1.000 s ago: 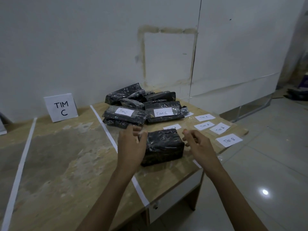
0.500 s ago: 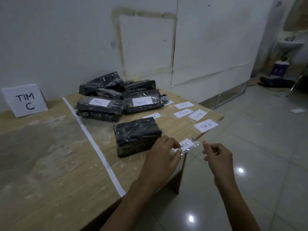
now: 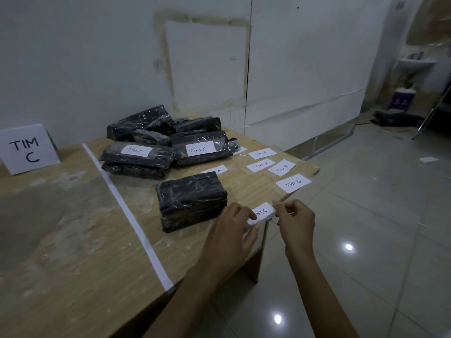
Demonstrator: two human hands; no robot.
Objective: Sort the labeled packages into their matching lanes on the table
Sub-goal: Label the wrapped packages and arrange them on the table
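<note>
we've got the label pinched at both ends, left hand and right hand | it's mid-frame at the table edge | package sits just left of it, pile further up

The left hand and right hand are pinching opposite ends of a white label marked TIM C, at the table edge. An unlabeled black package is lying at the label's 10 o'clock, and a pile of packages is sitting beyond at 11 o'clock.
</note>
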